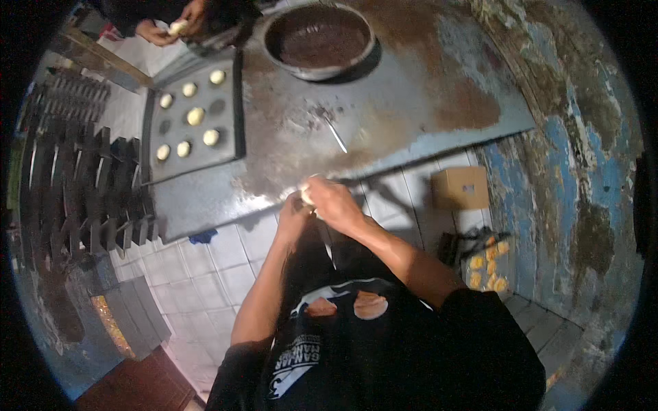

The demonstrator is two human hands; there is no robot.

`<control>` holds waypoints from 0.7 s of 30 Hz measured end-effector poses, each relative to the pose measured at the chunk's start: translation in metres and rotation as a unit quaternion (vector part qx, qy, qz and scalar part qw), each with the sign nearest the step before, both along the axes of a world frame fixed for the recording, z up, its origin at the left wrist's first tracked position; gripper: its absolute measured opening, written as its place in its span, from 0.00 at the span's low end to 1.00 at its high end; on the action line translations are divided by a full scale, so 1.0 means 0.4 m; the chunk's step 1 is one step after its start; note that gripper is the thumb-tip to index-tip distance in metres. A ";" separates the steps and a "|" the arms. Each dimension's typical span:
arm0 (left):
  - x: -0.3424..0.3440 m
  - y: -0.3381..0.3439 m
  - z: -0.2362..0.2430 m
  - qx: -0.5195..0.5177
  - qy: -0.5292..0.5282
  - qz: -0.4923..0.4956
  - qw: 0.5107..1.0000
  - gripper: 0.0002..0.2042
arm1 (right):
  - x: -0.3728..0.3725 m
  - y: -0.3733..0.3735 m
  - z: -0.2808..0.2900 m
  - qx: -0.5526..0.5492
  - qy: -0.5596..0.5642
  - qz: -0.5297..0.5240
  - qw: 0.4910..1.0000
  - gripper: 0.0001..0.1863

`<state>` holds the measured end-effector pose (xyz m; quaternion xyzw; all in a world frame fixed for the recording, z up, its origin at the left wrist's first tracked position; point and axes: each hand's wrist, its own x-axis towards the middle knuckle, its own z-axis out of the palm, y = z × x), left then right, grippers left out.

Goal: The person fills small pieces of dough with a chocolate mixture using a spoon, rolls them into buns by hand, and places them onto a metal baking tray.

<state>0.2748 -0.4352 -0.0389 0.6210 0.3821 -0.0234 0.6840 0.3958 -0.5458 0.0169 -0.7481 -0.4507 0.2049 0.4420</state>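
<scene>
At the metal table's near edge, my left hand (pixel 296 211) and my right hand (pixel 329 202) are closed together around a piece of pale dough (pixel 307 194), partly hidden by the fingers. Beyond them a thin metal utensil (pixel 336 133) lies near dark crumbs. A large round bowl (pixel 317 39) with a dark brown coating or contents stands at the back. To the left, a baking tray (pixel 236 116) holds several pale dough balls (pixel 195 115).
A co-worker's hands (pixel 154 29) hold a dough piece at the top left. Stacked dark trays (pixel 96 178) stand at left. A cardboard box (pixel 459 185) and some yellowish baked pieces (pixel 489 264) are low at right, beside a peeling blue surface (pixel 576 171).
</scene>
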 end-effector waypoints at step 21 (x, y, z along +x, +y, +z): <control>0.344 0.342 0.282 -0.136 -0.232 0.132 0.954 0.48 | 0.565 0.322 0.019 -0.074 -0.073 -0.082 0.991 0.09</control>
